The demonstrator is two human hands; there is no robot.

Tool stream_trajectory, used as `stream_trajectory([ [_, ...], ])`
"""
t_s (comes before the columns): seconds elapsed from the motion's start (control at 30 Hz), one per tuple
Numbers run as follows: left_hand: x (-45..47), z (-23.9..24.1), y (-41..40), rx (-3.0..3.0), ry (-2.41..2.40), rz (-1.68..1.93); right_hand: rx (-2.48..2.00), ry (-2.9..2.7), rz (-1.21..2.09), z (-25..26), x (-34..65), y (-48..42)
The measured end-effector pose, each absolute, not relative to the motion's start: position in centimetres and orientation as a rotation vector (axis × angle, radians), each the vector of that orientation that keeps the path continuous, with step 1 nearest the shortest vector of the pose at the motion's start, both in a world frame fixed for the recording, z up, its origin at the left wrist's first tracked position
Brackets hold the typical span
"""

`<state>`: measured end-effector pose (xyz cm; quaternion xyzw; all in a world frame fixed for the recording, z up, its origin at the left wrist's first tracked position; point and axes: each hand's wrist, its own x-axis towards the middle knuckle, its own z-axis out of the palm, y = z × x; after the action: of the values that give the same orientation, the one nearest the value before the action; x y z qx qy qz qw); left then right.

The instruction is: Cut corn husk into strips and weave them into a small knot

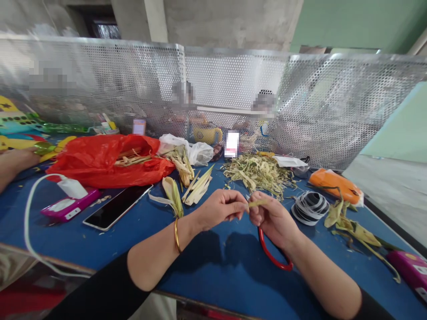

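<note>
Above the middle of the blue table, my left hand (225,206) pinches one end of a thin, pale strip of corn husk (258,202). Close against it, my right hand (271,218) is closed, with the strip lying across its fingers. A red loop handle, seemingly of scissors (271,258), hangs below the right palm; the blades are mostly hidden by the fingers. Beyond the hands lies a heap of shredded husk (256,173). Whole dry husks (200,186) and a greenish corn husk (173,195) rest near my left hand.
Left are a red plastic bag (110,164) of husks, a phone (118,209) and a purple power strip (68,206) with a white cable. Right are a roll of banded ribbon (310,208), an orange packet (335,184) and loose husks (356,229). A perforated metal screen (230,82) stands behind; another person's hand (20,160) is far left.
</note>
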<state>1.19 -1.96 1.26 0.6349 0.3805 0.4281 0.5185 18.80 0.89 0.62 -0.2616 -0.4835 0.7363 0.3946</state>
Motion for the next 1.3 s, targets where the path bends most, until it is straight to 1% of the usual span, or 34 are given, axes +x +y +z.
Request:
stream_trajectory([
  [0.07,1.4,0.9,-1.7,1.458,1.046,1.179,-0.657,-1.201,1.77,0.5,18.4,0.4],
  [0.13,1.6,0.4,-1.5,1.543,1.259,1.229,-0.681,-1.36,1.57,0.2,18.1,-0.1],
  [0.2,1.7,-0.1,-1.4,1.765,1.465,1.159,-0.722,-1.683,1.271,-0.1,18.1,-0.4],
  [0.27,1.7,-0.5,-1.5,2.058,1.565,0.975,-0.778,-2.003,0.975,-0.3,18.3,-0.4],
  [0.3,1.6,-0.6,-1.6,2.193,1.547,0.85,-0.807,-2.112,0.903,-0.3,18.5,-0.3],
  [0.33,1.5,-0.6,-1.7,2.285,1.486,0.718,-0.826,-2.177,0.915,-0.3,18.7,-0.2],
  [0.37,1.3,-0.4,-1.7,2.314,1.385,0.592,-0.831,-2.197,1.018,-0.2,18.8,0.0],
  [0.4,1.0,-0.2,-1.8,2.267,1.263,0.494,-0.817,-2.165,1.183,0.0,19.0,0.1],
  [0.47,0.4,0.4,-1.8,1.983,1.006,0.423,-0.744,-1.966,1.567,0.4,19.1,0.4],
  [0.53,0.1,1.0,-2.0,1.683,0.84,0.49,-0.659,-1.672,1.826,0.8,19.2,0.5],
  [0.6,0.2,1.3,-2.1,1.449,0.747,0.638,-0.601,-1.41,1.936,0.9,19.1,0.5],
  [0.67,0.7,1.2,-2.1,1.263,0.717,0.829,-0.572,-1.212,1.972,0.7,18.9,0.5],
  [0.77,1.8,0.4,-1.9,1.126,0.803,1.042,-0.589,-1.044,1.935,0.0,18.4,0.6],
  [0.83,2.4,0.0,-1.7,1.109,0.895,1.131,-0.614,-1.031,1.852,-0.4,18.1,0.6],
  [0.9,2.6,-0.3,-1.6,1.125,0.994,1.172,-0.638,-1.12,1.699,-0.6,17.8,0.4],
  [1.03,2.8,0.0,-2.0,1.231,1.186,1.183,-0.696,-1.545,1.208,-0.7,17.8,-0.3],
  [1.2,2.9,0.3,-2.6,1.588,1.421,1.128,-0.69,-2.047,0.691,-0.7,18.2,-1.0],
  [1.23,2.9,0.3,-2.7,1.672,1.46,1.106,-0.69,-2.107,0.64,-0.7,18.3,-1.0],
  [1.3,2.8,0.3,-2.7,1.834,1.522,1.024,-0.734,-2.154,0.669,-0.5,18.5,-0.7],
])
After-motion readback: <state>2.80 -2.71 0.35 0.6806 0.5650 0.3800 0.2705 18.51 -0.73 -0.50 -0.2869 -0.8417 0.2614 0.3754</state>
